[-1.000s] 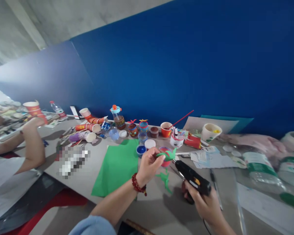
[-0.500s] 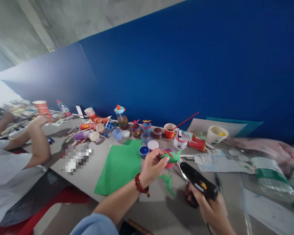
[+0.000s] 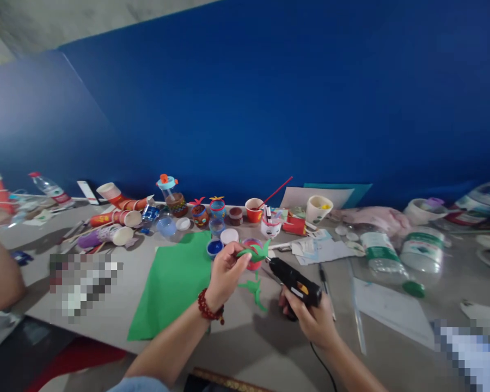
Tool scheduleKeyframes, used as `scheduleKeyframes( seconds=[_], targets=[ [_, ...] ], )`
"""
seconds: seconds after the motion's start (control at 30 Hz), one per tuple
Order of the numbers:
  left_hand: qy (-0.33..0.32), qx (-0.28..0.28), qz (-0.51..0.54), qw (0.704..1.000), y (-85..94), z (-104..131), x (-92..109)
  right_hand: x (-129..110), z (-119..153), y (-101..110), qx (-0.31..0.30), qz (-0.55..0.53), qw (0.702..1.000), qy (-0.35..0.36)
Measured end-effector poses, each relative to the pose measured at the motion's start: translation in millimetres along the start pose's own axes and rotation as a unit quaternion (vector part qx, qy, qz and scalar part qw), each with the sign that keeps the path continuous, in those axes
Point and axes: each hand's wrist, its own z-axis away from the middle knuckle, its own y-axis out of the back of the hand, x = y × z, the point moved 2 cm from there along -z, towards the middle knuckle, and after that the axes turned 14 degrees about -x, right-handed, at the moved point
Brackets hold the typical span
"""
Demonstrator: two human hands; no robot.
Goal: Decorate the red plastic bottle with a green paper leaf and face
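Observation:
Between the fingertips of my left hand [image 3: 227, 270] is a green leaf-shaped cutout [image 3: 258, 251], held up over the table. My right hand [image 3: 312, 320] is closed around a black hot glue gun [image 3: 297, 283], whose nozzle is at the cutout's right side; whether it touches I cannot tell. A red painted pot [image 3: 253, 262] shows partly behind the cutout. Below them another green cutout [image 3: 256, 294] lies on the tabletop. A sheet of green paper [image 3: 171, 286] rests left of my left hand, with a jar of blue paint [image 3: 214, 249] just behind that hand.
Painted jars [image 3: 200, 214], a red paper cup [image 3: 253, 210] with a stick and a white cup [image 3: 319, 209] line the back. Plastic bottle pieces [image 3: 381, 256] and paper sheets [image 3: 394, 310] lie right. Another person's arm [image 3: 0, 267] is at far left. A blue partition [image 3: 249, 109] rises behind.
The view has swung to the right, so everything appears further left. Both hands keep hold of the cutout and the glue gun, in nearly the same pose.

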Motion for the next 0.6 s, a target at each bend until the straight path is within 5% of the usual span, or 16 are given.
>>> scheduleKeyframes(
  seconds=[0.6],
  targets=[
    [-0.014,0.010,-0.008,1.000,1.5,1.7,0.9,3.8,0.8,-0.3,0.003,0.023,1.000,-0.018]
  ],
)
